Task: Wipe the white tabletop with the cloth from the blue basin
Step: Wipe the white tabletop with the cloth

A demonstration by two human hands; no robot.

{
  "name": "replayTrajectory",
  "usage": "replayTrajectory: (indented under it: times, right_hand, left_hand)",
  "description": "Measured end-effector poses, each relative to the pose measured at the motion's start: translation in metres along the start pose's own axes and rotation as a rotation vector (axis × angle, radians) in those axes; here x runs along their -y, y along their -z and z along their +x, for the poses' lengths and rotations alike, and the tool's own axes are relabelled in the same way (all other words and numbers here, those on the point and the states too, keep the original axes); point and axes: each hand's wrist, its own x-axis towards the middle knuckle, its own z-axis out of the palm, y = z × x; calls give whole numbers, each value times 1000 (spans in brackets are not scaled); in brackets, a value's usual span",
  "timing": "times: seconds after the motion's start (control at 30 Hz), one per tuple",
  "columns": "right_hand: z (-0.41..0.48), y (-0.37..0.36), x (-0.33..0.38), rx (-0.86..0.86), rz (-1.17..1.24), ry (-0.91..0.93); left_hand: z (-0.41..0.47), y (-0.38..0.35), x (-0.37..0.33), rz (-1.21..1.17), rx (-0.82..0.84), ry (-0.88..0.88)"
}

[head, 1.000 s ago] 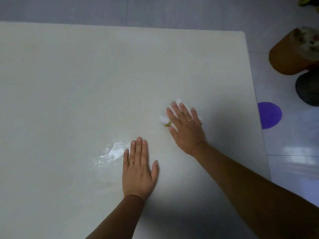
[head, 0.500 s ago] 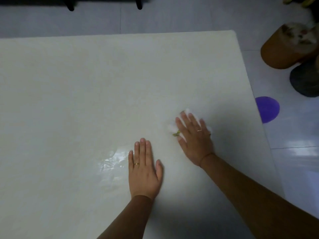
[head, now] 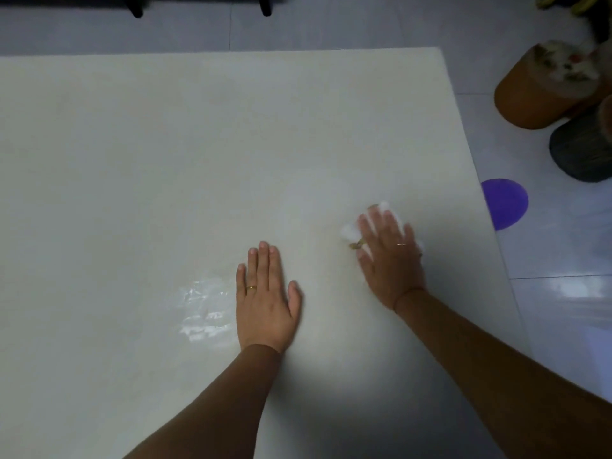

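The white tabletop (head: 165,160) fills most of the view. My right hand (head: 389,256) presses flat on a small white cloth (head: 350,230) near the table's right side; only the cloth's edges show past my fingers. My left hand (head: 265,298) lies flat, palm down, on the bare tabletop to the left of it and holds nothing. A shiny wet patch (head: 203,309) sits just left of my left hand. The blue basin is not in view.
The table's right edge (head: 477,180) runs close to my right hand. On the tiled floor to the right stand an orange stool (head: 543,91), a dark round stool (head: 583,154) and a purple round object (head: 505,203). Dark furniture legs (head: 265,6) stand beyond the far edge.
My right hand has slid the cloth to the right, toward the table's edge. My left hand stays flat in place. The view has tilted, showing more of the far edge.
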Motion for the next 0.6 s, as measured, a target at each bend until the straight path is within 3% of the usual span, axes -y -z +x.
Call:
replayTrajectory:
  times: [0.1, 0.17, 0.27, 0.33, 0.4, 0.5, 0.6]
  right_hand:
    - [-3, -5, 16, -7, 107, -381]
    - [-14, -7, 55, 12, 162, -426]
    - [-50, -10, 97, 26, 91, -44]
    - [-60, -8, 79, 31, 54, 193]
    - [-62, -8, 48, 23, 26, 269]
    - [-61, -8, 20, 32, 24, 25]
    - [-71, -12, 48, -12, 97, -331]
  left_hand:
    - [-2, -1, 0, 13, -37, 15]
    - [-3, 2, -3, 11, -47, 13]
    - [-17, 7, -5, -18, -58, 28]
    - [-47, 7, -6, -46, -59, 42]
    - [-94, 2, -6, -66, -31, 4]
    - [-147, -7, 2, -53, 31, -62]
    - [-152, -13, 9, -9, 52, -46]
